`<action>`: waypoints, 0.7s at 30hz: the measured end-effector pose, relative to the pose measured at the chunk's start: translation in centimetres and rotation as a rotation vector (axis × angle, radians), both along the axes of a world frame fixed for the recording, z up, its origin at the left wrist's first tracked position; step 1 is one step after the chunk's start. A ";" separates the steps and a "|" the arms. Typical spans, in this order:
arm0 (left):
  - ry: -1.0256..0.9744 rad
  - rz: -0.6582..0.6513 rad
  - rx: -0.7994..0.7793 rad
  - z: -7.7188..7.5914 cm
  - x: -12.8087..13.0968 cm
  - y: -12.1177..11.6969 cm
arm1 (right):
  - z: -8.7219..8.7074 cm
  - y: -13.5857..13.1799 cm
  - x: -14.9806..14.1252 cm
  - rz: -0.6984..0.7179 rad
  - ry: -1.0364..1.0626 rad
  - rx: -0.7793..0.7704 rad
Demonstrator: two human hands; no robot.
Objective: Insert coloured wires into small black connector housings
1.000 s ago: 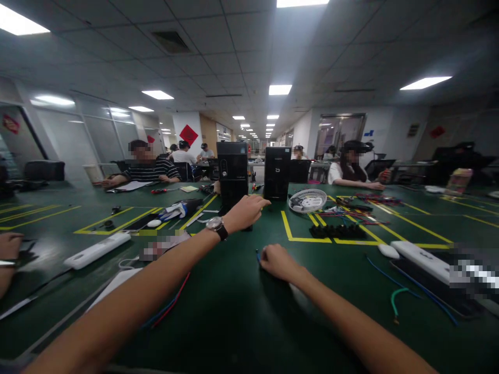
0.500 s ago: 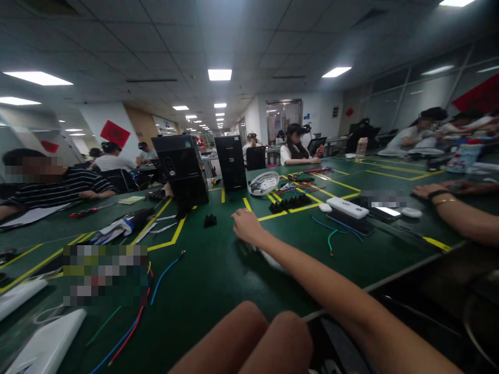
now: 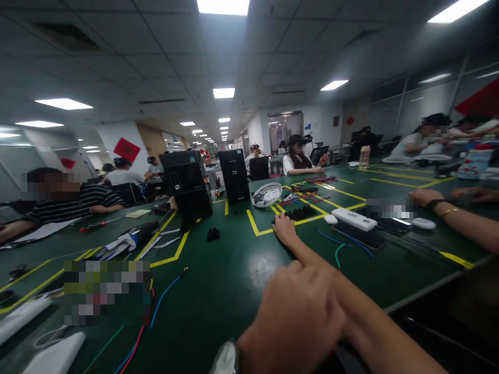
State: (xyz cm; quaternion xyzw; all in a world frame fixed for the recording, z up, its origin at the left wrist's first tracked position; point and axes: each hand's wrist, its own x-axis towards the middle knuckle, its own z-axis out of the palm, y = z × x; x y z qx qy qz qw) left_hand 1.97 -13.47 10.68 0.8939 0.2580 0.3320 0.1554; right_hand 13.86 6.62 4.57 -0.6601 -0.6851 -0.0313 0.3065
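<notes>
My left hand (image 3: pixel 296 314), with a watch (image 3: pixel 226 358) on its wrist, is raised large and slightly blurred at the bottom middle. Its fingers are curled into a closed hand, and whatever they hold, if anything, is hidden. Beyond it my right hand (image 3: pixel 285 229) reaches forward over the green table (image 3: pixel 234 275). Its curled fingers are at the near left end of a row of small black ridged pieces (image 3: pixel 302 212); what lies between the fingertips cannot be made out. A separate black piece (image 3: pixel 213 234) sits farther left on the table.
Two black computer-like towers (image 3: pixel 186 182) stand behind, beside a white round fan-like part (image 3: pixel 267 195). Right are blue wires (image 3: pixel 329 235), a white device (image 3: pixel 354 218) and a co-worker's arm (image 3: pixel 463 215). Left lie a blue wire (image 3: pixel 166 291) and white devices (image 3: pixel 58 356). Other people sit around.
My right hand has moved right and forward to the row of black pieces. My left hand has come up into view at the bottom middle. The view has tilted up slightly.
</notes>
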 end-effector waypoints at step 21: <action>-1.210 0.202 -1.261 -9.8 -6.8 13.9 | 1.4 -11.6 6.5 0.445 -0.237 0.011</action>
